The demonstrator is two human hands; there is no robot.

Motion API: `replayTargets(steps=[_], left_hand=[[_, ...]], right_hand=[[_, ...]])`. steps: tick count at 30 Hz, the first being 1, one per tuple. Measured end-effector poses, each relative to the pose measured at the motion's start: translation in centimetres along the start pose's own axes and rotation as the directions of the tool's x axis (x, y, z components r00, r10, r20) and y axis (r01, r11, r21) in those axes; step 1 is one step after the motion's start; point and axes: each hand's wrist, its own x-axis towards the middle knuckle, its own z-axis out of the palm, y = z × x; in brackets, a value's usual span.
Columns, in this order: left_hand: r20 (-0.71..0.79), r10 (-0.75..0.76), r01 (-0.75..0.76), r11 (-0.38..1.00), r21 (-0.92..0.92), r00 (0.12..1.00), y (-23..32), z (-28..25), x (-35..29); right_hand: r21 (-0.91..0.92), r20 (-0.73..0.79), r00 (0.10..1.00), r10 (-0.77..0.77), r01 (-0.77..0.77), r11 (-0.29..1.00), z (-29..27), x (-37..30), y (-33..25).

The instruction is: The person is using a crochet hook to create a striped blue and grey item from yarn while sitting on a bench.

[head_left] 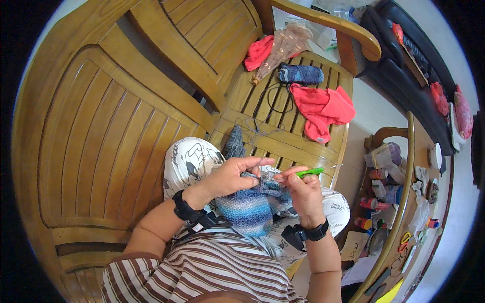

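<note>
In my lap lies a knitted piece (245,212) in blue, white and grey bands. My left hand (230,177) pinches its upper edge, with the forefinger stretched out and thin yarn running by it. Between the thumb and fingers of my right hand (304,197) is a crochet hook with a bright green handle (309,172). Its thin metal shaft points left to the knitting's top edge, where the two hands nearly meet. The hook's very tip is too small to make out. Another thin metal end sticks out to the right past the handle.
On the wooden bench (283,144) beside me lie a blue yarn ball (300,74), a red cloth (323,108), a folded brown umbrella (283,48) and loose dark yarn. To the right, a table (399,242) holds scissors (404,241) and glasses, with jars and bags on a shelf below.
</note>
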Motion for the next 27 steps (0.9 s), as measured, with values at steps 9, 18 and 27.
replayTargets(steps=[9, 18, 27], left_hand=[[-0.264, 0.311, -0.225, 0.923, 0.311, 0.913, -1.7, 1.9, 0.7], [-0.212, 0.085, -0.142, 0.953, -0.266, 0.974, -2.7, 0.8, 1.1], [-0.196, 0.147, -0.170, 0.980, -0.105, 0.969, -1.3, 0.9, 1.3]], right_hand=[[-0.628, 0.054, 0.864, -0.500, 0.419, 0.656, 1.9, 0.5, 0.8], [-0.659, 0.297, 0.735, -0.610, 0.620, 0.426, 0.9, 1.9, 1.5], [-0.068, -0.010, 0.999, -0.052, 0.051, 0.996, -0.4, 2.6, 1.3]])
